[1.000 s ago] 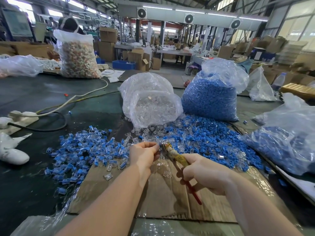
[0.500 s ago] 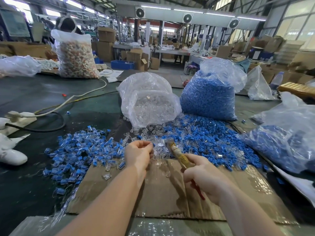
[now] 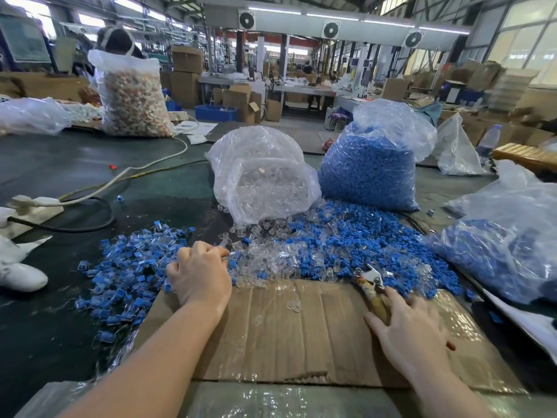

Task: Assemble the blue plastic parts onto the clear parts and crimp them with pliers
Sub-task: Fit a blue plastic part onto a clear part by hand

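Right now the loose blue parts point(image 3: 346, 236) and clear parts point(image 3: 271, 260) lie mixed in one heap along the far edge of the cardboard sheet point(image 3: 301, 333), with assembled pieces point(image 3: 129, 267) spread to the left of it. The left hand point(image 3: 200, 276) sits at the seam between the two heaps, fingers curled and pinching something small at the tips (too small to tell whether it is a finished piece or a bare clear part). The right hand point(image 3: 413, 333) lies flat with straight fingers over the handles of the pliers point(image 3: 372, 285), which rest on the cardboard with their jaws pointing into the heap.

The likeliest slip is sorting: an uncrimped piece dropped left would vanish among the finished ones. The pliers, only covered and not gripped, could also skid on the taped cardboard and scatter parts toward the bag of clear parts point(image 3: 265, 179).
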